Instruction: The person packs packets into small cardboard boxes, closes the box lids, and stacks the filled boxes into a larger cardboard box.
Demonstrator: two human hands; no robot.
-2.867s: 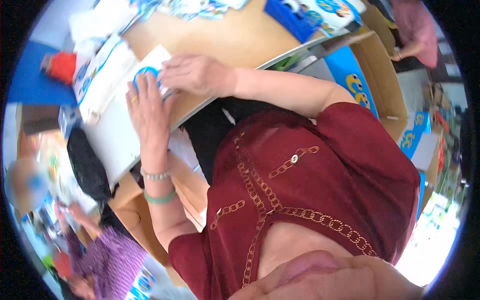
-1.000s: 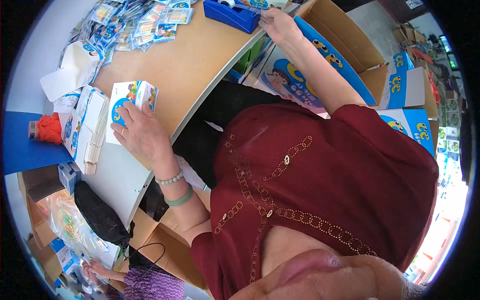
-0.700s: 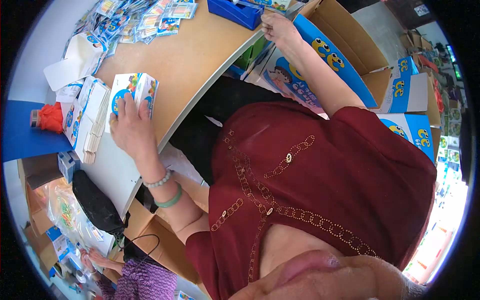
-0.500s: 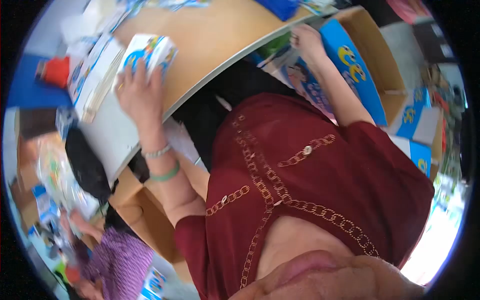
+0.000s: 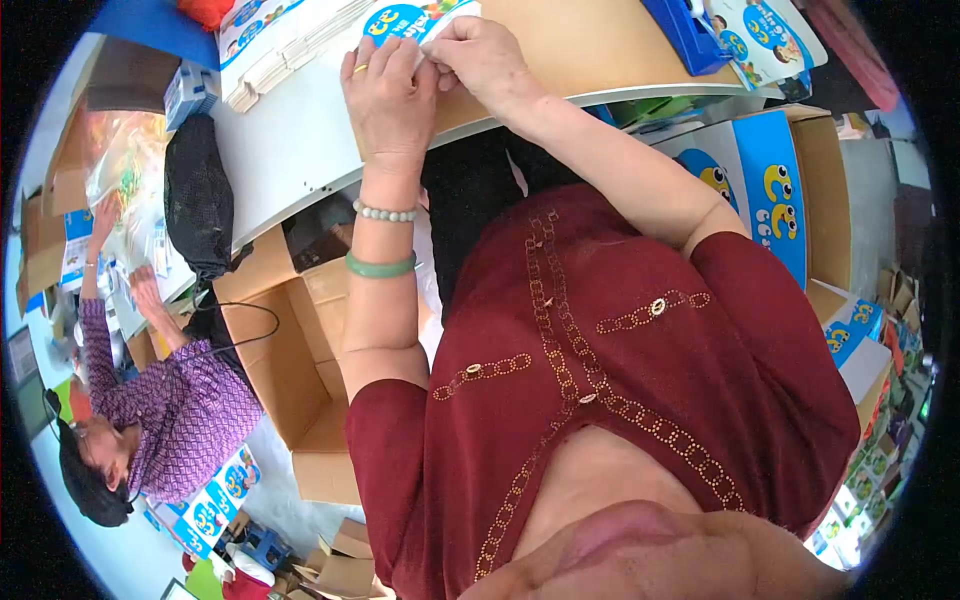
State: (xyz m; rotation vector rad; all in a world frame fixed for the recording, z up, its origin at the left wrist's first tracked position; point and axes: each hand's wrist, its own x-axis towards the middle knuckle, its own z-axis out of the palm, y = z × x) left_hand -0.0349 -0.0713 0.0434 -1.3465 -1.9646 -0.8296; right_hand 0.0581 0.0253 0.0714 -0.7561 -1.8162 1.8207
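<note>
On the table top lies a white printed packet [image 5: 405, 22] with a blue circle and yellow letters. My left hand [image 5: 388, 95], with a ring, a beaded bracelet and a green bangle, has its bent fingers closed on the packet's near edge. Thumb and fingers of my right hand [image 5: 487, 68] pinch together at the packet's near right corner, touching the left fingertips. Its lower edge is partly hidden behind my fingers. Just left of it, a stack of similar flat printed packets [image 5: 290, 55] rests on the table.
The table [image 5: 590, 45] carries a blue holder [image 5: 685, 35] and a printed sheet [image 5: 770, 40] at right. A black mesh bag [image 5: 198, 190] hangs at the left edge, above an open carton [image 5: 300, 350]. A blue printed box [image 5: 770, 170] stands right. Another person [image 5: 180, 420] works at left.
My right hand has come from beside the blue box to the packet. My left hand stays at the packet. The view has shifted, and the other person shows more fully.
</note>
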